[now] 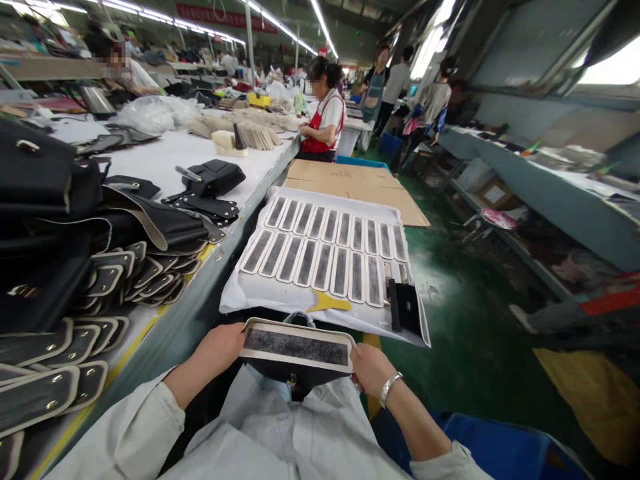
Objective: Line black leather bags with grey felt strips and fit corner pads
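Close to my body I see a black handbag (280,373), its long cream-rimmed panel (300,347) with a dark grey strip facing up. My left hand (226,348) grips the bag's left end. At the opposite end, my right hand (371,368) is closed on the corner, a bracelet at its wrist. A small metal fitting (293,380) shows on the bag's near side. Just beyond it, a white-covered board (265,298) carries two rows of similar panels (320,263). A yellow flat scraper (330,302) and a black piece (407,307) lie along its near side.
Black bags (40,200) and cream-edged parts (110,280) are piled on the long table (145,160) at left. A cardboard sheet (350,180) lies beyond the board. A person in a red apron (325,120) sits farther off. A blue bin (490,440) stands at lower right.
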